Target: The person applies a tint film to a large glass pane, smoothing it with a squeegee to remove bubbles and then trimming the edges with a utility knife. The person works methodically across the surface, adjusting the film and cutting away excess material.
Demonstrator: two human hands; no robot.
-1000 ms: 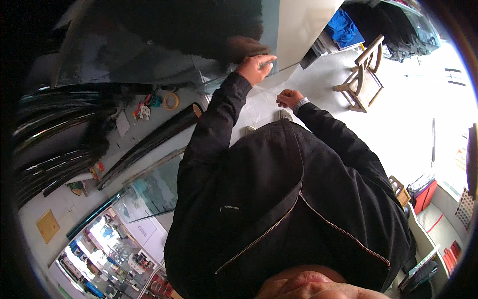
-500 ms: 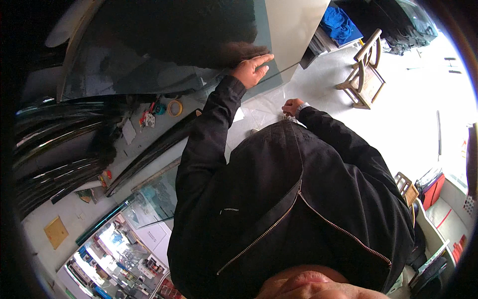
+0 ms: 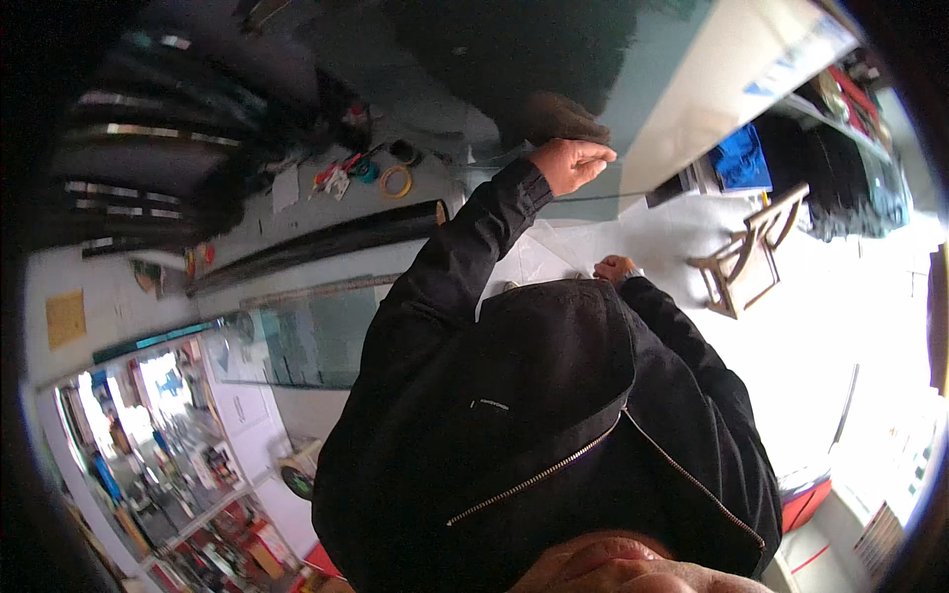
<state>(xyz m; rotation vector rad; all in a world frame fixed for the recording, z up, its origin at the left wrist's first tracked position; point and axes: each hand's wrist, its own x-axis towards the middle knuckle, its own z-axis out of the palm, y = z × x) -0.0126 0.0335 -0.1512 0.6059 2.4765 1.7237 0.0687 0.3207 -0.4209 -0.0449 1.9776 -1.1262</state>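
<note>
My left hand (image 3: 573,164) rests on a large dark, glossy glass pane (image 3: 583,206) near its front edge. Its fingers are stretched out and lie nearly flat, with a reflection of the hand just beyond them. Low in front of my body is my right hand (image 3: 617,268), its fingers curled in; whether anything lies inside them is hidden. A pale band shows at that wrist. Both arms are in black jacket sleeves.
A wooden chair (image 3: 749,255) stands to the right, near a blue cloth (image 3: 739,158). On the left are a yellow tape roll (image 3: 395,182), a long black roll (image 3: 326,242), another glass sheet (image 3: 306,331) and shelves (image 3: 148,445) of goods.
The whole view has turned, so the chair and pane appear farther right. My left hand stays on the glass with its fingers closer together; my right hand is still low and curled.
</note>
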